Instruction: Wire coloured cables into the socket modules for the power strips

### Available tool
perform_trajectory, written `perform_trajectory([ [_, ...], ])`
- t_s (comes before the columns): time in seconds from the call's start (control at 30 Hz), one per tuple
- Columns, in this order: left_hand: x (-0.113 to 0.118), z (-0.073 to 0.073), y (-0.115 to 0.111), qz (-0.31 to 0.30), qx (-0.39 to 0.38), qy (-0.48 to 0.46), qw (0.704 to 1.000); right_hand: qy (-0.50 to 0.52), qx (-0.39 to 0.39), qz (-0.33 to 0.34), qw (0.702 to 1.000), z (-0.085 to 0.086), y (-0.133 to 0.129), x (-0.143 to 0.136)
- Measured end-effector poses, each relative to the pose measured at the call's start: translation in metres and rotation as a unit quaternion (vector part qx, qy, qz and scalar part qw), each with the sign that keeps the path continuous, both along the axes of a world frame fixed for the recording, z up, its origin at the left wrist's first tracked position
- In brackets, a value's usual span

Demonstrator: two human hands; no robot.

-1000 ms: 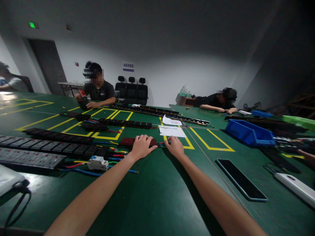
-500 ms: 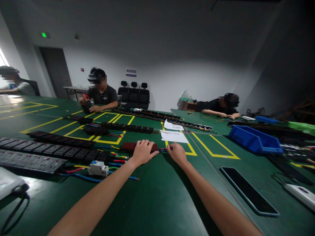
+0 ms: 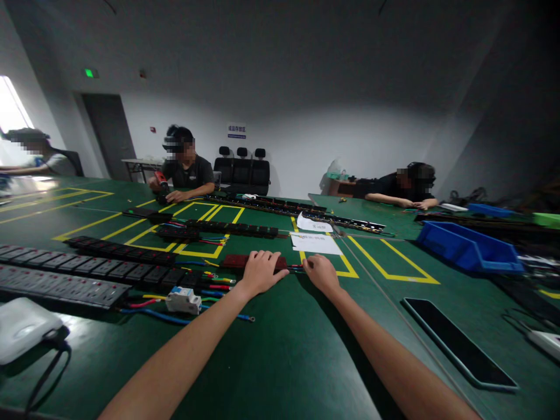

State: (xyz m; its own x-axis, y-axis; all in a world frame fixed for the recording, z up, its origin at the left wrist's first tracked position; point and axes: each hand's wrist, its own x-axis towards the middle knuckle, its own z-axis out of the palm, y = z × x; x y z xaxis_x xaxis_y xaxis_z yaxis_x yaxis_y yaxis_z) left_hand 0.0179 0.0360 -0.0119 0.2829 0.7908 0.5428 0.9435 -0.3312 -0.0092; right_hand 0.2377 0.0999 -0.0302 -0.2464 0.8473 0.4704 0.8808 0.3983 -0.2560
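My left hand [image 3: 263,273] rests over a dark red strip [image 3: 234,262] on the green table, its fingers curled over the far edge and its thumb along the near side. Thin coloured wires [image 3: 296,268] come out of the strip's right end. My right hand [image 3: 321,273] has its fingers pinched together on those wires, and the fingertips hide their ends. To the left of my hands lie black socket strips [image 3: 135,272] with ring-ended wires. A white circuit breaker [image 3: 184,300] sits on wires beside my left forearm.
White paper sheets [image 3: 318,243] lie just beyond my right hand. A blue bin [image 3: 468,248] and a phone [image 3: 459,344] are to the right. A white device [image 3: 26,329] with a cord sits at left. Across the table, one person holds a red drill [image 3: 161,182]; another person [image 3: 402,189] leans on the table.
The camera view has turned slightly left, so everything sits a little further right. Both hands keep their places on the strip and wires.
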Motion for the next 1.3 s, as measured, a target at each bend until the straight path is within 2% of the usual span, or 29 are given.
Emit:
perform_trajectory([
  [1.3, -0.0005, 0.0017, 0.0009, 0.002, -0.013, 0.015, 1.000, 0.016, 0.000, 0.000, 1.000, -0.0025, 0.0036, -0.0006],
])
